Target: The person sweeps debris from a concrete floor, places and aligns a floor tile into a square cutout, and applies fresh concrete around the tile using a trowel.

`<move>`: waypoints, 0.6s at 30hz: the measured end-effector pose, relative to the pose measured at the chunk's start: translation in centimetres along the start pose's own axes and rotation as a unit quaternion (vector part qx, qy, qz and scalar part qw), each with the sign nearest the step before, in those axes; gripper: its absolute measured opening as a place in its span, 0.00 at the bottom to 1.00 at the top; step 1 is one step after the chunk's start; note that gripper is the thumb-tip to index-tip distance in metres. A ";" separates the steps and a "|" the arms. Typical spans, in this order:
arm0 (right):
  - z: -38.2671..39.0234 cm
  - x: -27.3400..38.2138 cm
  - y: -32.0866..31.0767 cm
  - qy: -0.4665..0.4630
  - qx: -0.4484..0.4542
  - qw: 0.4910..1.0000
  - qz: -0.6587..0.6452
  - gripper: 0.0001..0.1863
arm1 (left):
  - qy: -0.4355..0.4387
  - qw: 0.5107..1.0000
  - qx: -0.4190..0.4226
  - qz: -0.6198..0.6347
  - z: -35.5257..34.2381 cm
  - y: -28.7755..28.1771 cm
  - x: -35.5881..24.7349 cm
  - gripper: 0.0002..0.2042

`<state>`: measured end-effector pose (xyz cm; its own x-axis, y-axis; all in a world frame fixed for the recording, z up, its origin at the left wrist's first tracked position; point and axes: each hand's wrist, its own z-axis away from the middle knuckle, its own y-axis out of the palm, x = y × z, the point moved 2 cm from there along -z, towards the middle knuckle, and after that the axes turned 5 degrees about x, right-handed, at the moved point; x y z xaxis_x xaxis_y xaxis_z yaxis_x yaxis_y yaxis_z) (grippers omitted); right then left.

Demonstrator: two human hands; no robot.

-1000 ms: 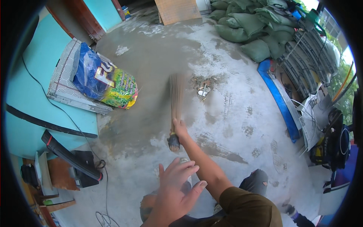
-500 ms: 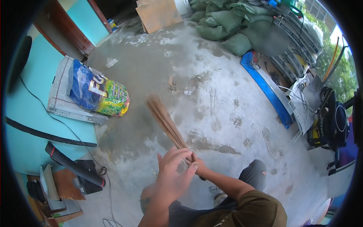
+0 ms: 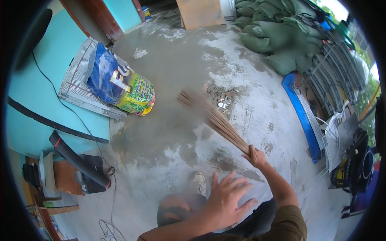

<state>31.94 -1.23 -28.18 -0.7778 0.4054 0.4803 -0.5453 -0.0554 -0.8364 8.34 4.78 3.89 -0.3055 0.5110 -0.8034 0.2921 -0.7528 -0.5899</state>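
My right hand grips the bound end of a bundled stick broom at centre right, its bristles angled up and left over the wet-patched concrete floor; their tips are blurred. Just right of those tips lies a small heap of debris with white scraps in it. My left hand hangs in the lower middle with fingers spread and nothing in it, below the broom and apart from it. Behind it show my bent knee and a pale shoe.
A blue and yellow sack rests on boxes at left, near cables and black strips. Green sandbags are piled at upper right, above a long blue strip and stacked panels. A cardboard sheet stands at the back.
My right hand and the broom have swung rightward, the broom turning from upright to diagonal. My left hand has moved right and down, separating from the right hand.
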 end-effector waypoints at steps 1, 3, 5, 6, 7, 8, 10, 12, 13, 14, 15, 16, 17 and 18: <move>0.6 0.2 0.9 0.012 0.009 1.000 0.005 0.28 | 0.010 1.000 0.018 -0.002 -0.6 0.2 0.6 0.18; 2.2 -2.4 4.0 0.132 0.074 0.988 0.011 0.27 | 0.013 0.999 0.043 0.005 -2.7 0.7 1.7 0.18; 3.7 -5.4 5.7 0.256 0.143 0.955 0.035 0.25 | 0.006 0.996 0.087 0.013 -5.2 1.3 2.3 0.18; 3.7 -4.2 5.6 0.254 0.148 0.955 0.028 0.25 | 0.001 0.996 0.091 0.010 -6.1 1.5 3.1 0.18; 4.3 -1.3 5.5 0.246 0.156 0.957 -0.013 0.26 | -0.063 0.991 0.114 -0.004 -6.2 1.7 4.4 0.16; 4.7 0.7 4.2 0.242 0.154 0.957 -0.046 0.26 | -0.113 0.984 0.133 -0.013 -6.6 2.1 5.6 0.15; 6.4 2.9 0.5 0.219 0.152 0.963 -0.045 0.28 | -0.135 0.987 0.085 -0.005 -7.5 3.3 7.8 0.13; 8.8 5.3 -4.6 0.200 0.145 0.968 -0.040 0.30 | -0.107 0.994 -0.021 0.020 -6.2 5.1 10.3 0.14; 9.9 6.1 -7.8 0.203 0.170 0.964 -0.028 0.31 | -0.097 0.995 -0.009 -0.020 -5.1 5.3 10.1 0.15; 11.0 7.5 -11.1 0.202 0.196 0.959 -0.019 0.33 | -0.090 0.994 0.000 -0.064 -3.1 4.3 9.4 0.15; 12.1 9.3 -14.8 0.213 0.197 0.957 -0.020 0.33 | -0.084 0.995 0.025 -0.048 -1.0 3.0 8.5 0.15; 13.5 10.7 -18.5 0.222 0.187 0.957 -0.015 0.33 | -0.076 0.995 0.054 -0.029 1.2 1.4 6.9 0.16; 15.2 11.8 -22.2 0.242 0.206 0.948 -0.004 0.33 | -0.066 0.993 0.093 -0.044 3.2 -0.8 4.4 0.16; 16.7 13.4 -25.7 0.260 0.224 0.939 0.003 0.34 | -0.057 0.988 0.132 -0.064 5.5 -3.4 2.0 0.17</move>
<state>30.29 -9.67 4.14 -0.5868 0.7884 0.1844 -0.7092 -0.3907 -0.5868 1.77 6.13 4.75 -0.4285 0.5706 -0.7006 0.0021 -0.7748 -0.6323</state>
